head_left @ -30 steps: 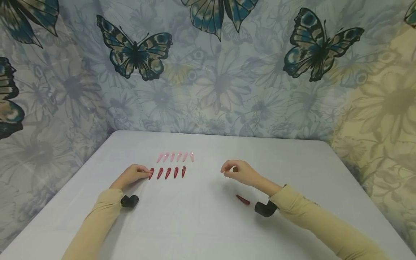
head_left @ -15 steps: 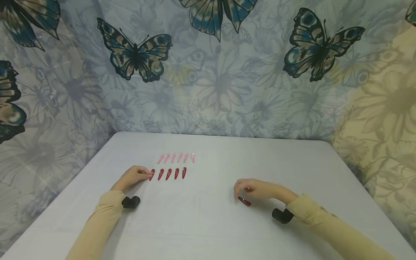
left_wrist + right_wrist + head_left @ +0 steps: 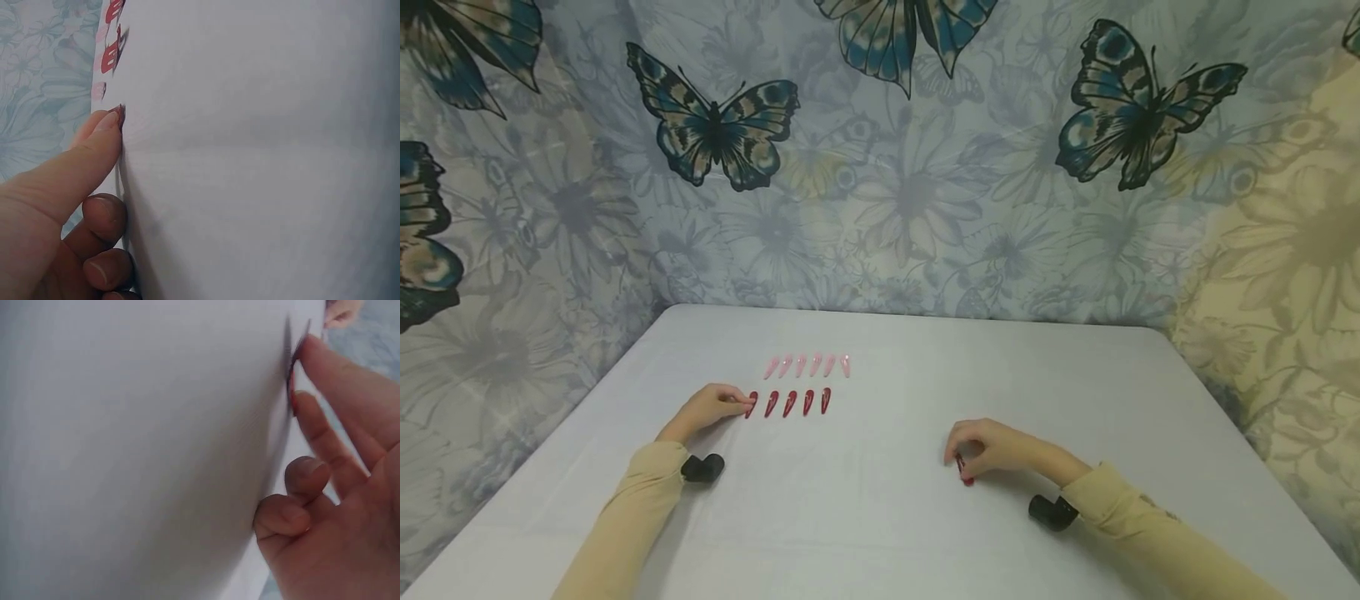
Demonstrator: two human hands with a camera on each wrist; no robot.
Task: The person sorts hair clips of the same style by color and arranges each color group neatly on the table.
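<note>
My left hand (image 3: pixel 707 407) pinches the leftmost red snap hair clip (image 3: pixel 752 402) between thumb and index finger; in the left wrist view that clip (image 3: pixel 121 117) pokes out past the fingertips. Several more red snap clips (image 3: pixel 790 404) continue that row to the right, tilted alike. Over on the right of the table, my right hand (image 3: pixel 996 446) grips a single red snap clip (image 3: pixel 967 481), thumb at its near end. In the right wrist view this clip (image 3: pixel 292 390) stands at a slant between thumb and a finger, close over the white surface, other fingers curled.
Behind the red row lies a row of pink snap clips (image 3: pixel 801 366). Everything is on a white table (image 3: pixel 865 517) backed by butterfly-print fabric (image 3: pixel 917 200). Black wrist cameras (image 3: pixel 703 468) hang beside both sleeves.
My right hand has moved down and right from above the table to the lone red clip, taken hold of it and turned it more upright. The left hand stays on its clip.
</note>
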